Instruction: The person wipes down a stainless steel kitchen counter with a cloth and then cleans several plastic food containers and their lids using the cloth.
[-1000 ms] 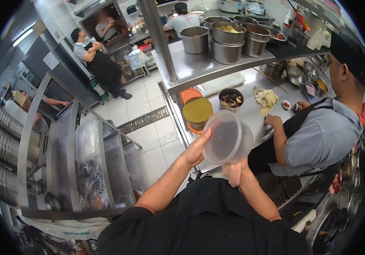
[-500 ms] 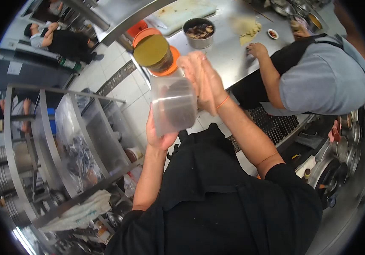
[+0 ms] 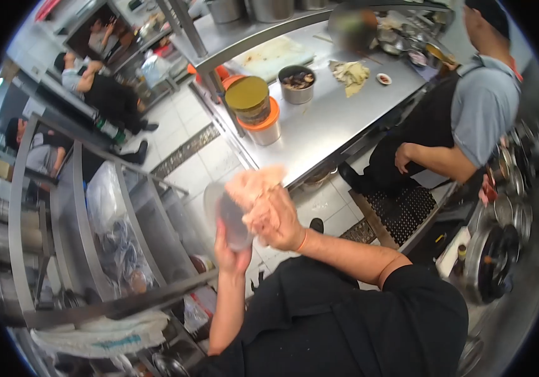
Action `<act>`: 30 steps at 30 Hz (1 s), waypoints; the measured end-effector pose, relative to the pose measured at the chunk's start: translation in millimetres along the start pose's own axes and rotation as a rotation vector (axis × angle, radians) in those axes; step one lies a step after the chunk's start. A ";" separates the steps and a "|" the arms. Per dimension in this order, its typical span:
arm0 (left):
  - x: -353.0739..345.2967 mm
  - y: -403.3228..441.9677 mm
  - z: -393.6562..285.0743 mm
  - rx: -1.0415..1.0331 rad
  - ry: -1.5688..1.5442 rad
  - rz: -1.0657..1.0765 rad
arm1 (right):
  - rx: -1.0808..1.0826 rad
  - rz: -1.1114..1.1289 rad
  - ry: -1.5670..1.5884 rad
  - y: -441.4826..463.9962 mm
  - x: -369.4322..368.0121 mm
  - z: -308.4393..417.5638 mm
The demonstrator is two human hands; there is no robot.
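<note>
My left hand (image 3: 232,251) is wrapped round the lower side of a clear plastic container (image 3: 214,210), which is tilted in front of my torso. In my right hand (image 3: 285,223) is a bunched orange cloth (image 3: 258,191), held against the container's upper right side and covering part of it. Beyond my hands, at the near left end of the steel table (image 3: 320,135), a yellow-green lidded tub (image 3: 247,97) rests on an orange-rimmed steel pot (image 3: 264,129). A steel pot of dark pieces (image 3: 297,85) stands to its right.
A co-worker (image 3: 480,113) stands at the table's right side. A metal rack (image 3: 93,232) with plastic bags is on my left. Pans (image 3: 492,257) crowd the right edge. Yellowish cloth-like material (image 3: 350,75) and a small sauce dish (image 3: 384,78) lie on the table.
The container has turned and moved down, with the cloth now across its side. My right hand has come lower. The co-worker has stepped back, arm off the tabletop. The view has shifted.
</note>
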State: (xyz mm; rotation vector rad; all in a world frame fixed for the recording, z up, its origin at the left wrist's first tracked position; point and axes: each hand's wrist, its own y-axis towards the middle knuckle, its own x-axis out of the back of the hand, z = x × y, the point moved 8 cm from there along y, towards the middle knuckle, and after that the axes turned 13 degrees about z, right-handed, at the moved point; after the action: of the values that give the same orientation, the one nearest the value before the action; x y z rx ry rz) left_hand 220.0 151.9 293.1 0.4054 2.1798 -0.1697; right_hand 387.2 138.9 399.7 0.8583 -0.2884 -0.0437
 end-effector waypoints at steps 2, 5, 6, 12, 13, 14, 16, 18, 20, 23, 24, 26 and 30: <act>23.3 -56.6 -26.8 0.012 0.013 -0.001 | -0.082 0.193 0.124 0.3 -32.2 28.9; 58.8 -140.4 -56.4 0.083 -0.012 0.051 | -0.520 0.406 0.672 -15.9 -106.5 61.0; 87.1 -166.4 -59.4 0.129 -0.039 0.048 | -0.566 0.589 0.619 -23.0 -129.2 71.0; 87.7 -252.5 -69.1 0.177 -0.161 0.106 | -0.597 0.840 0.682 -54.0 -210.8 114.5; 79.1 -256.9 -71.6 0.152 -0.196 0.101 | -0.603 0.881 0.670 -58.5 -218.6 117.0; 71.6 -258.6 -73.9 0.125 -0.231 0.097 | -0.669 0.818 0.622 -65.7 -222.0 114.3; 73.0 -264.7 -80.4 0.067 -0.255 0.113 | -0.707 0.743 0.564 -58.7 -216.6 144.5; 91.1 -271.3 -89.3 0.037 -0.241 0.123 | -0.715 0.684 0.393 -64.9 -219.7 149.5; 88.3 -280.7 -107.1 -0.051 -0.182 0.035 | -0.559 0.565 0.176 -62.5 -216.6 175.2; 97.6 -289.0 -142.0 -0.268 -0.145 -0.082 | -0.231 0.397 0.017 -73.1 -241.9 210.7; 95.4 -293.0 -159.4 -0.377 -0.116 -0.150 | -0.228 0.421 0.023 -73.7 -249.3 226.4; 87.5 -303.6 -183.5 -0.572 -0.060 -0.279 | -0.239 0.448 0.090 -76.3 -269.8 243.3; 52.0 -338.8 -197.4 -0.738 0.083 -0.418 | -0.301 0.268 0.247 -78.4 -293.6 244.3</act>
State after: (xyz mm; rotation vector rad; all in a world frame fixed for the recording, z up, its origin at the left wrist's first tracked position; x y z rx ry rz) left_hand -76.0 -101.5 361.2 -0.4650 2.2020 0.4249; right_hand 45.8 -48.1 423.3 0.5144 -0.1573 0.2612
